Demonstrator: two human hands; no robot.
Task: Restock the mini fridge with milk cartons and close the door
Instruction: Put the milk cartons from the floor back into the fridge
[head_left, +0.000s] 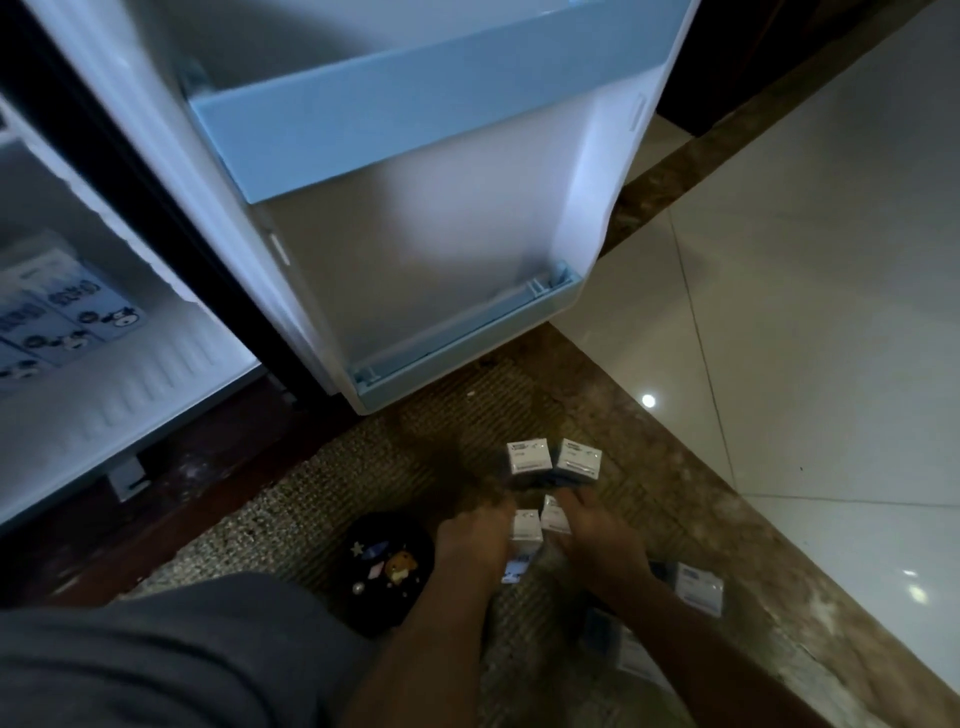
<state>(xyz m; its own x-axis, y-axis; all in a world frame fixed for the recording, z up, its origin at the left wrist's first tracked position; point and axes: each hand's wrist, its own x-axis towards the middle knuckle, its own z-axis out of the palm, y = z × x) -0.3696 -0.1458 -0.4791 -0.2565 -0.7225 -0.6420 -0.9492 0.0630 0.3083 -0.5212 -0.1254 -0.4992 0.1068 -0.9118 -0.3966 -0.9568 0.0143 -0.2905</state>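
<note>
The mini fridge (130, 395) stands open at the left, with several blue-and-white milk cartons (67, 322) lying inside. Its door (415, 234) swings out toward me, with pale blue shelf rails. On the mat in front, two small cartons (553, 457) stand side by side. Just below them my left hand (472, 535) grips one carton (524, 530), and my right hand (597, 540) grips another (553, 514); the two cartons touch. More cartons (696, 587) lie at the right of my right forearm.
A ribbed mat (395, 467) covers the floor under the cartons. A black slipper with charms (384, 566) lies left of my left hand. Glossy white tiles (805, 312) spread to the right past a brown stone strip (727, 519). My grey-clad knee (156, 660) fills the lower left.
</note>
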